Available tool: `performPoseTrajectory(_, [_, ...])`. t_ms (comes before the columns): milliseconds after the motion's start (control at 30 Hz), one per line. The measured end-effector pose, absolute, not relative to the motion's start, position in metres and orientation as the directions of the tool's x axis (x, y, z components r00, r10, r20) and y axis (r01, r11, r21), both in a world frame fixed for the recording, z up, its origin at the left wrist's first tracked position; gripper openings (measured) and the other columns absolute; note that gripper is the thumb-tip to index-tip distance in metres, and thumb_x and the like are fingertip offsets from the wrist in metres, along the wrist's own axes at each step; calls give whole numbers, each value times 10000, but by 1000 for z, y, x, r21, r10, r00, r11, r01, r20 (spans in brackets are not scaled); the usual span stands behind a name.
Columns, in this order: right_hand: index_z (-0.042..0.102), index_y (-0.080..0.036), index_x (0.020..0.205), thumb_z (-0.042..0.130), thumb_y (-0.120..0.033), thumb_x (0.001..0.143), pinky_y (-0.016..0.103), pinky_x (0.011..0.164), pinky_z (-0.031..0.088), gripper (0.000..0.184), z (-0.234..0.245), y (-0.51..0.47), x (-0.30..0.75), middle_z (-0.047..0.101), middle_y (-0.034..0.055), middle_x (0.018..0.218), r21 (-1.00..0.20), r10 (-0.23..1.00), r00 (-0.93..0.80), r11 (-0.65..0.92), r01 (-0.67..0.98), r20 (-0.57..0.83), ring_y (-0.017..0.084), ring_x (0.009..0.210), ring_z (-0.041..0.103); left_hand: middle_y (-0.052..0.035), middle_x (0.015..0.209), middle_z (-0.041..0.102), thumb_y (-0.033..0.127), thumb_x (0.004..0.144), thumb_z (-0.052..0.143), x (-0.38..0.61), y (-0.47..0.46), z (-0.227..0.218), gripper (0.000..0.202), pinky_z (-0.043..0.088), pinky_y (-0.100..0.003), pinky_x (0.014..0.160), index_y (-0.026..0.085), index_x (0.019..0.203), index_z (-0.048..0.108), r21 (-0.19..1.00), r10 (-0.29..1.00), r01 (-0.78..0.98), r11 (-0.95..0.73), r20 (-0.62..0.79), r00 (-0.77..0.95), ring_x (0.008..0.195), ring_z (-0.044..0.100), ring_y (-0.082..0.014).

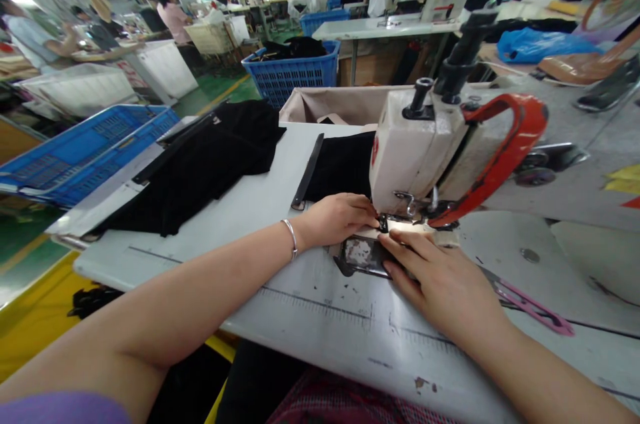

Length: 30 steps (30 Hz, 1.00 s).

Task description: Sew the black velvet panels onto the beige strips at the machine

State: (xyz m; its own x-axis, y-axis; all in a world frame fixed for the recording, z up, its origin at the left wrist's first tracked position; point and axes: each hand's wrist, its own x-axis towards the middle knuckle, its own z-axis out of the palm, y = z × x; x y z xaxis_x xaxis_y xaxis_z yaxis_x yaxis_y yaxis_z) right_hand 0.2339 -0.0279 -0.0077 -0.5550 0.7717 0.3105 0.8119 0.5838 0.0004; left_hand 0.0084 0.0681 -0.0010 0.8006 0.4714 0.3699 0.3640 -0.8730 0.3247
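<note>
A sewing machine (420, 151) with a red lever stands in front of me. By its needle area, the bent fingers of my left hand (337, 219) press together at the edge of a cream fabric piece (369, 233), partly hidden under them. My right hand (443, 274) lies palm down, its fingers stretched out over the metal plate (361, 255) and touching the cream piece near the presser foot. Behind my left hand, black fabric (345, 161) lies flat, with a dark strip along its left side. The exact contact at the needle is hidden by my fingers.
A pile of black garments (215, 157) covers the table's left part. Pink-handled thread snips (537, 307) lie right of my right hand. Beyond the table are a beige bin (305, 104) and blue crates (300, 67). A yellow container (37, 327) sits lower left; people work farther off.
</note>
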Motion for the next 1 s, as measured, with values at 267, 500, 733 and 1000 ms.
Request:
performPoseTrajectory(267, [524, -234, 1316, 430, -383, 952, 395, 799, 477, 405, -8, -27, 231, 534, 58, 1326, -15, 806, -520, 546, 838, 281, 245, 1024, 574, -39, 1049, 684, 119, 899, 516, 7, 76, -4, 235, 526, -273, 902, 192, 992, 719, 362, 474, 336, -870, 418, 775, 997, 639, -143])
performPoseTrajectory(500, [536, -224, 1303, 443, -374, 944, 390, 766, 484, 399, -10, -27, 231, 552, 70, 1303, 0, 794, -523, 550, 835, 310, 238, 976, 596, -45, 1029, 689, 142, 918, 493, 9, 77, -6, 248, 528, -267, 894, 198, 977, 728, 388, 493, 342, -856, 416, 764, 984, 641, -139])
performPoseTrajectory(733, [531, -228, 1305, 450, -357, 942, 399, 773, 484, 394, -13, -25, 229, 545, 82, 1311, 3, 789, -517, 547, 837, 332, 231, 951, 602, -34, 1029, 696, 142, 904, 516, 9, 81, -12, 239, 524, -264, 901, 211, 987, 729, 410, 527, 369, -834, 394, 753, 986, 646, -144])
performPoseTrajectory(1000, [531, -199, 1299, 447, -348, 945, 431, 872, 470, 393, -14, -23, 230, 557, 79, 1297, -18, 777, -518, 560, 828, 357, 248, 1042, 563, -40, 1082, 691, 66, 864, 522, 9, 81, -10, 268, 513, -259, 931, 190, 980, 728, 409, 539, 386, -827, 382, 751, 1039, 636, -149])
